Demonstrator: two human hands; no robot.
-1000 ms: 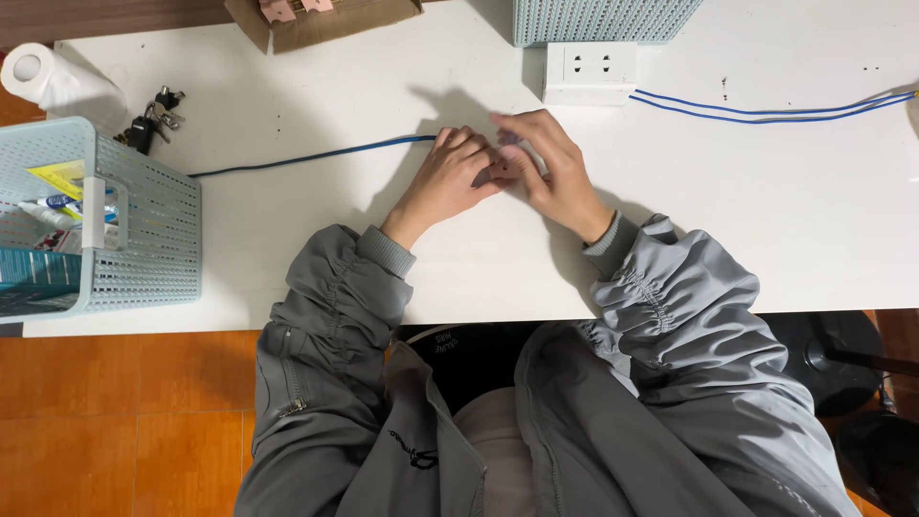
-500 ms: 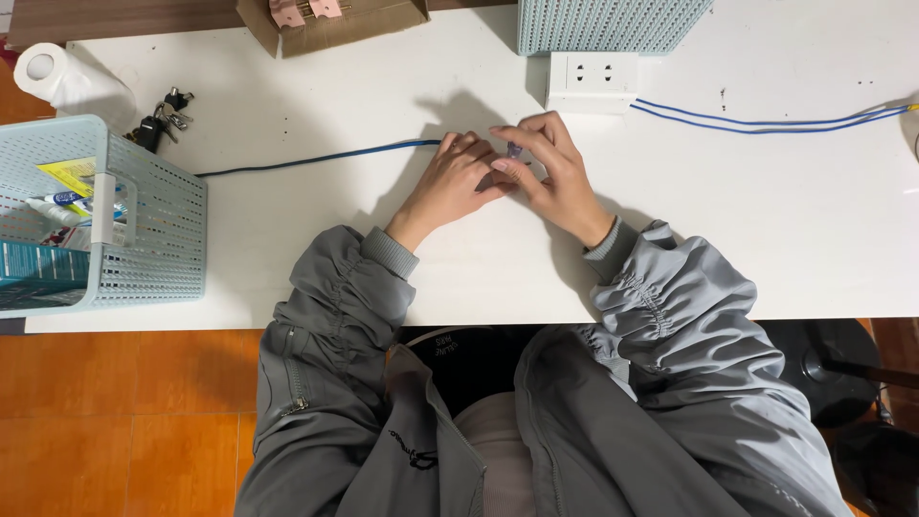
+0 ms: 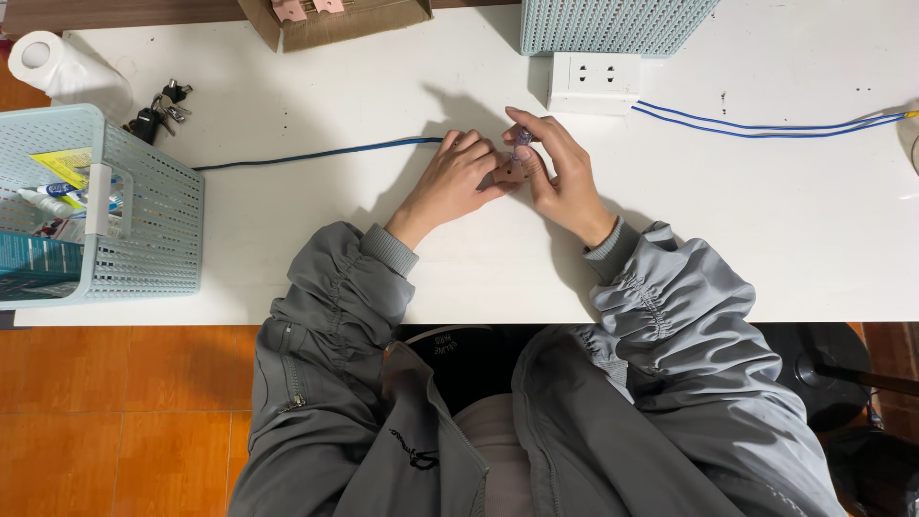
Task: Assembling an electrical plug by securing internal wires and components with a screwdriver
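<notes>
Blue cable end pinched in left hand, small clear plug nipped between right hand fingertips — both just below the white socket block, close together, seemingly for lining up.

Blue cable and a small clear plug held over the white table.

The cable is thin and dark blue; it lies flat on the table, running from beside the pale blue basket rightward in a gentle curve until it passes under the left hand. The plug is tiny, see-through with a purplish tint, pinched upright between the fingers of the right hand; its details are too small to tell.
</notes>
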